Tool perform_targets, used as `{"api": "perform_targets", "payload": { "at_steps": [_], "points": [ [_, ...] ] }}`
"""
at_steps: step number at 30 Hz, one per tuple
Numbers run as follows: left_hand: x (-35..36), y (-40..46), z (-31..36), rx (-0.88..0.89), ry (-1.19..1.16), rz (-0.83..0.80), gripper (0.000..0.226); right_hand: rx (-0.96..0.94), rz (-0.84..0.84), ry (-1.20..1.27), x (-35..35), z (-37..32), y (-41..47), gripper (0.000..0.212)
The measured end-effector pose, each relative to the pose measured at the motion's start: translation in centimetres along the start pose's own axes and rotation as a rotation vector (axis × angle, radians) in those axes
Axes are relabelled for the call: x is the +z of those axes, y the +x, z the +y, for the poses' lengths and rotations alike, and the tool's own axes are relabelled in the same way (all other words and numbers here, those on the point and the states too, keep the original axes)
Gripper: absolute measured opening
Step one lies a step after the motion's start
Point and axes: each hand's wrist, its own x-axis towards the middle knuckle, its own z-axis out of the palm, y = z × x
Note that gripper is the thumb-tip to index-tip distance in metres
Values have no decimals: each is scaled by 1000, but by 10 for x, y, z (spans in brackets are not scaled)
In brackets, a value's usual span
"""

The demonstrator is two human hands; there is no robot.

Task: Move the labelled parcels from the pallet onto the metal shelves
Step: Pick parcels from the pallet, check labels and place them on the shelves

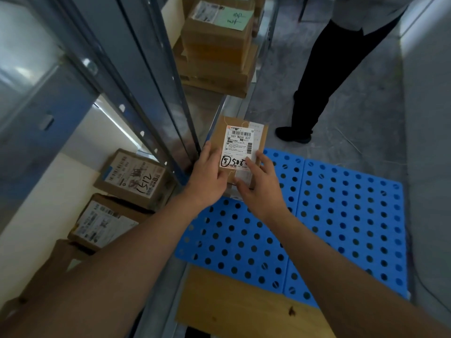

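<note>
— Status of the pallet [341, 215]?

— Its visible surface is bare. One labelled parcel [238, 152] is at the pallet's far left corner, beside the shelf upright [156, 98].

— Grip?

— The left hand [207, 172] and right hand [258, 184] each clasp a side of it.

— Progress?

— Boxes on the lower shelf [131, 179] and a stack further along [217, 45] are already placed. In my judgement this is among the last.

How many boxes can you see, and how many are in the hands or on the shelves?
Parcel held in the left hand and right hand: 1
Boxes on the near shelf: 2
Boxes stacked on the far shelf: about 3
Total: about 6
</note>
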Motion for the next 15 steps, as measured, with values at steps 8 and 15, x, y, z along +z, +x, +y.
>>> {"api": "perform_targets", "payload": {
  "at_steps": [8, 15],
  "points": [
    [2, 6, -1, -8, 46, 14, 62, -22, -9, -1, 6, 3, 5, 60],
    [3, 2, -2, -16, 153, 2, 64, -56, -5, 4, 10, 6, 3, 50]
  ]
}}
